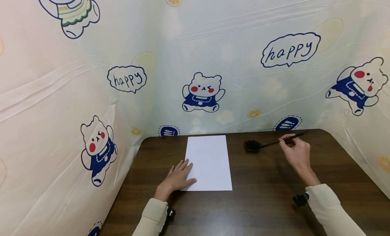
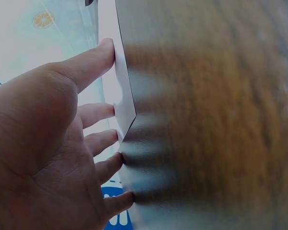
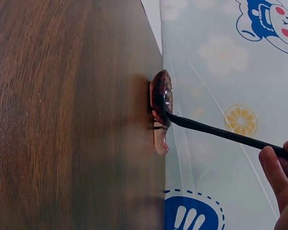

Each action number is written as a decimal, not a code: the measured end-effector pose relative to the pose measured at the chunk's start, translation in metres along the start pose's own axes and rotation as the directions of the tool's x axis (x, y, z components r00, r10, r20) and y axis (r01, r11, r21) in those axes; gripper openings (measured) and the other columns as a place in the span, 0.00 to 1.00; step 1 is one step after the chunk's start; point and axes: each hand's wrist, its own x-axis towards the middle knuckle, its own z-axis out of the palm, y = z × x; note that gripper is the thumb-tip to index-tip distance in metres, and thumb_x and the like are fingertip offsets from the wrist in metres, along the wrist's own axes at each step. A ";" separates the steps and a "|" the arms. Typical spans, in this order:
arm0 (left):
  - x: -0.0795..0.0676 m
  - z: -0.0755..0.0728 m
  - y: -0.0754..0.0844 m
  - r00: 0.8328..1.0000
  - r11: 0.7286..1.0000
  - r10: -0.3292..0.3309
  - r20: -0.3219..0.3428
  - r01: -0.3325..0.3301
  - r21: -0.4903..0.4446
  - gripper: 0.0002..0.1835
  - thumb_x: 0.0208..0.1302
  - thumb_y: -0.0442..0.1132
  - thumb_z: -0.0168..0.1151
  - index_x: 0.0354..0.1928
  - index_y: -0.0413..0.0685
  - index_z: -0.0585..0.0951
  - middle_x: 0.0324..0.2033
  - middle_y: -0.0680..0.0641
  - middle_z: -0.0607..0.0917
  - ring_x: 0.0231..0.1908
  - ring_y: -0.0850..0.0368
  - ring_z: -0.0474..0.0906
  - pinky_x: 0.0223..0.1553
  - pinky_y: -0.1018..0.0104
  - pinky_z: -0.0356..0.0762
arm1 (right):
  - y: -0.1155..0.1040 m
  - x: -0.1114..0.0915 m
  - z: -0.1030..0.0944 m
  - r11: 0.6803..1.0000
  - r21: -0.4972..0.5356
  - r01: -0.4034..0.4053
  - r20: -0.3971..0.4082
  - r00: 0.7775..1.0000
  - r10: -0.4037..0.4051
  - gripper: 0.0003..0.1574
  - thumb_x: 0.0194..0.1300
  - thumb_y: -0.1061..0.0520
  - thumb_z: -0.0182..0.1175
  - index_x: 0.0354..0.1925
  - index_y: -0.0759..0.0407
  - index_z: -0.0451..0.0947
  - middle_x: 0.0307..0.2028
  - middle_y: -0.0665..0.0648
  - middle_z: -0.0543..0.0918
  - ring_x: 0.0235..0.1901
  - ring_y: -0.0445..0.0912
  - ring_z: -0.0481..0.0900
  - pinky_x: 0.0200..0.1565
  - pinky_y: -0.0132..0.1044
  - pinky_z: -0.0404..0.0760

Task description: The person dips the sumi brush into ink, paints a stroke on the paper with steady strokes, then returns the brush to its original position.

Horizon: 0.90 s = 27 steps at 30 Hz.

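A blank white sheet of paper (image 1: 208,163) lies on the table. My left hand (image 1: 177,178) rests across its left edge with fingers spread, the thumb on the paper near the bottom corner. In the left wrist view, the fingertips of this hand (image 2: 53,129) press along the paper's edge and the wood beside it. To the right, my right hand (image 1: 297,154) pinches the handle of a slim dark brush (image 1: 269,143). The brush's lower end is inside a small dark dish (image 1: 250,146). Seen from the right wrist, that dish (image 3: 160,141) is brownish and translucent, with a stubby handle.
The dark wooden table (image 1: 207,212) reaches back to a hanging patterned sheet (image 1: 207,43) with bears and "happy" bubbles, which encloses the rear and both sides. A black wrist camera (image 1: 301,199) sits by the right sleeve, another (image 1: 171,214) by the left.
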 end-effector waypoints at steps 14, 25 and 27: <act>0.000 0.001 0.000 1.000 1.000 0.002 0.000 -0.002 -0.009 0.44 0.75 0.62 0.62 0.83 0.48 0.63 0.85 0.41 0.55 0.85 0.36 0.47 0.79 0.26 0.45 | -0.001 -0.001 -0.006 1.000 0.006 0.010 -0.019 1.000 -0.010 0.04 0.69 0.62 0.68 0.37 0.62 0.88 0.33 0.64 0.92 0.28 0.10 0.68 0.34 0.11 0.68; -0.001 -0.001 0.001 1.000 1.000 0.006 0.001 -0.006 -0.010 0.43 0.75 0.61 0.62 0.83 0.47 0.63 0.85 0.40 0.56 0.85 0.35 0.47 0.79 0.25 0.45 | -0.009 0.002 -0.008 0.999 0.041 0.032 -0.052 0.998 -0.030 0.04 0.69 0.62 0.69 0.38 0.63 0.88 0.34 0.65 0.91 0.29 0.10 0.70 0.34 0.09 0.69; -0.001 -0.002 0.002 1.000 1.000 0.008 0.000 -0.008 -0.015 0.43 0.75 0.61 0.62 0.83 0.47 0.63 0.85 0.40 0.55 0.85 0.35 0.47 0.79 0.25 0.45 | -0.010 0.003 -0.006 0.999 0.043 0.029 -0.059 0.998 -0.026 0.04 0.68 0.61 0.70 0.38 0.63 0.88 0.33 0.65 0.91 0.29 0.09 0.70 0.34 0.10 0.68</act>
